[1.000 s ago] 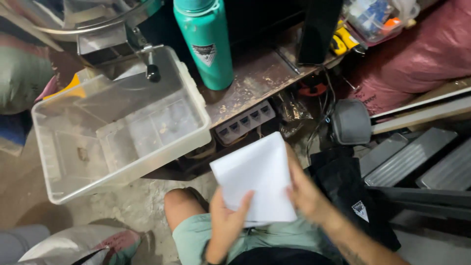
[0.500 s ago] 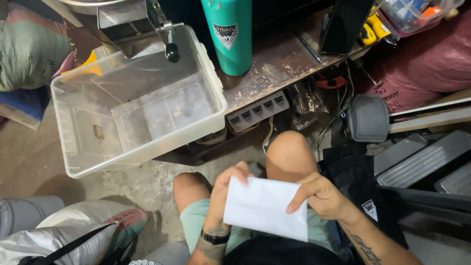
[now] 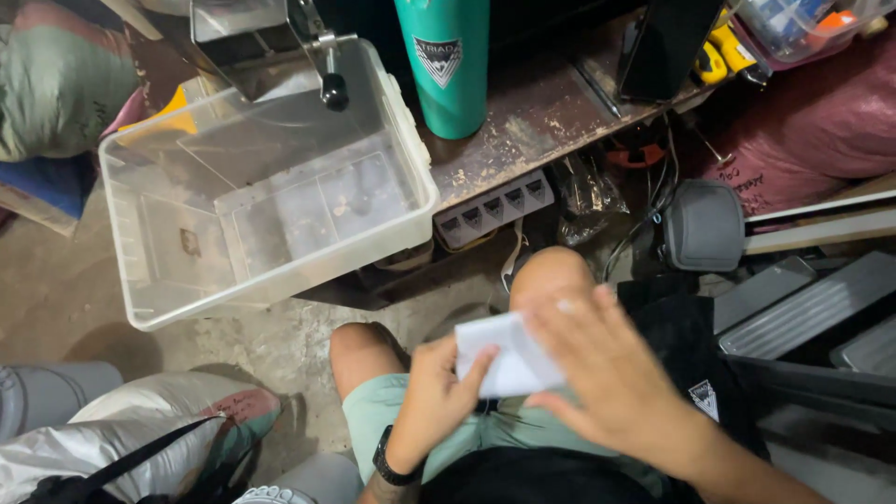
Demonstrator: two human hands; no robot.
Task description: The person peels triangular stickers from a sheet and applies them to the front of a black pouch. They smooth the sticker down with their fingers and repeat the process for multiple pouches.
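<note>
We are looking down at a small white sheet of paper (image 3: 504,364), folded or bunched into a compact shape, plain and unmarked as far as we can tell, though motion is blurring its edges. It is sitting over the person's lap, just in front of the 2 bare knees and above the light green shorts (image 3: 392,411).

The left hand (image 3: 439,397), wearing a dark band at the wrist, is pinching the paper's left edge with its fingers curled closed on it. The right hand (image 3: 607,373) is lying across the paper's right side with its fingers spread and loosely bent; it is blurred, so we cannot tell whether it is gripping the sheet or only pressing on it.

Ahead of the knees, a clear plastic bin (image 3: 131,243) is standing tilted over the rough concrete floor (image 3: 261,345). Beside it, a worn, rust-stained bench top (image 3: 532,121) is carrying a tall teal bottle (image 3: 446,65) and a dark upright slab (image 3: 663,47). A grey power strip (image 3: 495,205) is hanging under the bench edge, near tangled cables. A dark red sack (image 3: 821,121) is filling the far right corner, and grey ridged panels (image 3: 812,308) are lying on the right.
</note>
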